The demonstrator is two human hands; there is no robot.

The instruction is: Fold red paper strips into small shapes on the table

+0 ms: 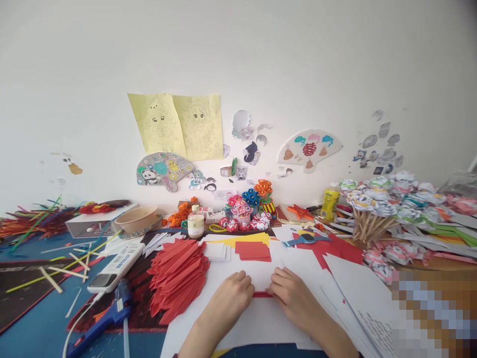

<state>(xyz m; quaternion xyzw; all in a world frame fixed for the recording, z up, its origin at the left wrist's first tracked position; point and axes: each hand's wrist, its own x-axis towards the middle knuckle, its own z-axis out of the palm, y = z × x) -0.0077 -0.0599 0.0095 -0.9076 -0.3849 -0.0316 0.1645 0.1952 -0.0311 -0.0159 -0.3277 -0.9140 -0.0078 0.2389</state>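
My left hand [234, 297] and my right hand [291, 298] face each other over white paper sheets [223, 325]. Both have curled fingers closed on the ends of a narrow folded red paper strip [263, 294], which shows between them. Beyond my hands lies a small stack of red paper rectangles [253, 251], with white paper slips [217, 251] to its left. A large pile of folded red paper pieces [179, 278] spreads beside my left forearm.
A blue glue gun [108, 318] and a white power strip [116, 268] lie at left. At the back stand a small bottle [196, 223], paper flowers [240, 206] and a yellow bottle [330, 202]. Bundled stick flowers [372, 211] and a blue watch [307, 239] are at right.
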